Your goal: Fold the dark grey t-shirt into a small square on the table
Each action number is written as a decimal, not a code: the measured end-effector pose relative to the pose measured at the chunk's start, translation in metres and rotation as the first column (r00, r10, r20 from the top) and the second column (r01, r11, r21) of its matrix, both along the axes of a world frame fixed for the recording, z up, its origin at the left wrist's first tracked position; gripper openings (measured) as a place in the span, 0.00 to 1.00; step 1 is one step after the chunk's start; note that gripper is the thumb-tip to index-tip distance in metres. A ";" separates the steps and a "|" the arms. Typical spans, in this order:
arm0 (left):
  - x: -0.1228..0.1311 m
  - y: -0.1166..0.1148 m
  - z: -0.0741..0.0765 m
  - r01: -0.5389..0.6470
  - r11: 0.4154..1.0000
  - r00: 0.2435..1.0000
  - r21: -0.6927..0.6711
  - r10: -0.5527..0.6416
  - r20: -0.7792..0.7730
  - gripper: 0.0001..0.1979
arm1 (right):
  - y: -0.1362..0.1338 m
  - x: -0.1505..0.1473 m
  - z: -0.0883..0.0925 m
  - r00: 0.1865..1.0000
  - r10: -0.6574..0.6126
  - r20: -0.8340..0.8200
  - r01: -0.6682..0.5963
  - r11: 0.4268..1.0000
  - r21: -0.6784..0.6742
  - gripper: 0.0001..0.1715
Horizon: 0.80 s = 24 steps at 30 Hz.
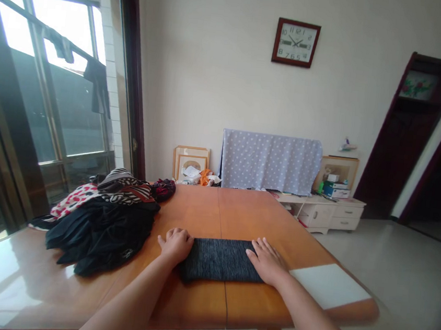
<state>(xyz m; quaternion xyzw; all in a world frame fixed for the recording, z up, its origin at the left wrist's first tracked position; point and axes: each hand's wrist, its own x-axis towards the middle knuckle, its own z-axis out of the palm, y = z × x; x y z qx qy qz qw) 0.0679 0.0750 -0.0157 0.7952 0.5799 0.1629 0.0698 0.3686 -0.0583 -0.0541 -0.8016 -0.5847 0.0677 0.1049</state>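
A wooden table (196,204) bears a heap of clothes (107,226) on its left and, near its front edge, a folded dark cloth (220,262). The right hand (267,262) lies flat on the cloth's right end, fingers slightly spread; the left hand (176,245) curls at its left end, whether pinching I cannot tell.

The folded garment (220,259) is matt, heathered, knit-like cloth; the counter (196,209), smooth, glossy varnished wood. The black garment (106,239) looks like soft cloth; the floor (393,277) is smooth and shiny.
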 end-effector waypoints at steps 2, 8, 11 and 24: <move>0.001 -0.001 0.001 0.007 1.000 1.000 0.008 -0.007 -0.007 0.18 | -0.001 -0.001 0.001 1.000 -0.002 -0.006 0.002 1.000 0.003 0.44; 0.014 -0.014 0.009 0.113 0.992 0.994 0.059 -0.113 -0.006 0.23 | -0.003 -0.002 0.002 1.000 0.006 -0.001 -0.006 1.000 0.008 0.44; 0.021 -0.031 0.003 0.269 0.960 0.963 0.073 -0.268 -0.031 0.26 | -0.004 -0.001 0.002 1.000 0.013 0.010 -0.013 1.000 0.006 0.44; -0.008 -0.026 0.003 0.368 0.926 0.925 -0.083 -0.355 0.134 0.30 | -0.001 0.003 -0.004 1.000 0.014 0.002 -0.014 1.000 -0.002 0.47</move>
